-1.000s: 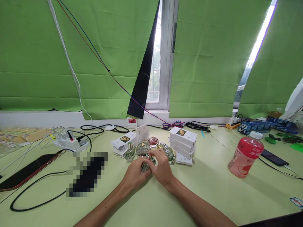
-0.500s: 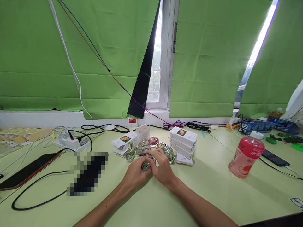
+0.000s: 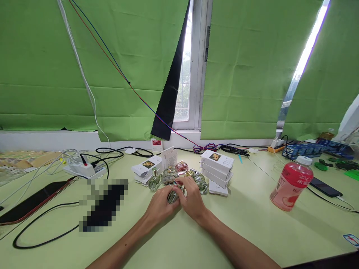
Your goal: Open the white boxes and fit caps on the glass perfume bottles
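Note:
Both my hands meet over a small clear glass perfume bottle (image 3: 172,195) on the pale green table (image 3: 252,224). My left hand (image 3: 159,207) cups the bottle from the left, fingers curled round it. From the right, my right hand (image 3: 193,200) closes its fingers on the bottle's top end. Just behind stand several more round glass bottles (image 3: 169,176), one pink (image 3: 181,167). White cartons lie in a stack at the right (image 3: 217,167) and another at the left (image 3: 147,168).
A pink drink bottle with a white cap (image 3: 291,183) stands at the right, a dark phone (image 3: 325,186) behind it. At the left lie a phone in a red case (image 3: 30,203), a white power strip (image 3: 81,169), black cables (image 3: 42,233) and a blurred dark object (image 3: 105,205).
Hardly anything moves; my right fingers shift slightly on the top of the bottle held between both hands.

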A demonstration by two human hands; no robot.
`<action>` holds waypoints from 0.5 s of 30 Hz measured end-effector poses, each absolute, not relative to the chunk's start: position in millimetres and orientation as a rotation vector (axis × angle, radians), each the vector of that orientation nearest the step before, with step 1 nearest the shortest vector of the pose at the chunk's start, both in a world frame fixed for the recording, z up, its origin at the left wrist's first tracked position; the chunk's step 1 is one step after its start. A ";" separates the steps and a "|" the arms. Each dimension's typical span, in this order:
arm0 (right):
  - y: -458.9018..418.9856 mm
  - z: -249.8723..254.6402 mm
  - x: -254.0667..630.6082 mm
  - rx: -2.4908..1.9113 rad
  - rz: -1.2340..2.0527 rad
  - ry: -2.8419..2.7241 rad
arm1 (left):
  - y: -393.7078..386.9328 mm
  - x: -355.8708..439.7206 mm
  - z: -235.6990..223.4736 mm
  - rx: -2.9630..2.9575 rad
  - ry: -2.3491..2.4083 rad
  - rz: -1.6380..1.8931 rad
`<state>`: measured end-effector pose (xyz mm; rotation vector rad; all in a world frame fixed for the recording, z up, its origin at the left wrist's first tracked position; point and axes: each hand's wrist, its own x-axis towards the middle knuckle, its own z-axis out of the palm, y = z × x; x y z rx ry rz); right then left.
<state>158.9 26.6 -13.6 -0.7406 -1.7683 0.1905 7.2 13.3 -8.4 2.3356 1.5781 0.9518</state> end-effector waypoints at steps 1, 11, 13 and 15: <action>26.7 -13.7 158.7 -0.746 0.195 -1.765 | 13.1 7.2 -8.4 2.332 1.580 0.953; 26.7 -12.6 157.1 -0.767 0.202 -1.734 | 14.0 7.2 -9.1 2.327 1.588 0.955; 26.5 -12.2 157.0 -0.780 0.198 -1.730 | 14.0 7.0 -9.1 2.315 1.588 0.946; 25.9 -11.3 157.3 -0.789 0.188 -1.730 | 13.6 7.0 -8.6 2.308 1.586 0.940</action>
